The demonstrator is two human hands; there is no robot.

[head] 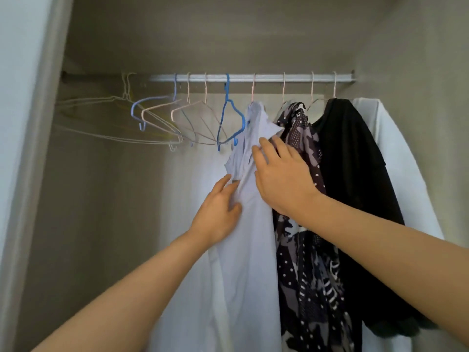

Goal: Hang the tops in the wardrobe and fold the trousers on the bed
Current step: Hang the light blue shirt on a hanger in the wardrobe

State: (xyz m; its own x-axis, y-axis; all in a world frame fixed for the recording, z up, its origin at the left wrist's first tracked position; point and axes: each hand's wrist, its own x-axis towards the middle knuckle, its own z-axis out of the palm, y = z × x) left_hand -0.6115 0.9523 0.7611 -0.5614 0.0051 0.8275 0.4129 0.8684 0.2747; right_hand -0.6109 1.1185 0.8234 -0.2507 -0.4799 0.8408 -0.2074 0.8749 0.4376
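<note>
Pale top [253,237] hanging vertical, collar up, left hand [218,212] pinching, right hand [281,179] touching

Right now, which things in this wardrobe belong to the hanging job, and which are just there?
Job: pale shirt, left hand and right hand on it, rail.
Just there: blue hanger, spare hangers, patterned top, black top, white garment, all hanging already.
</note>
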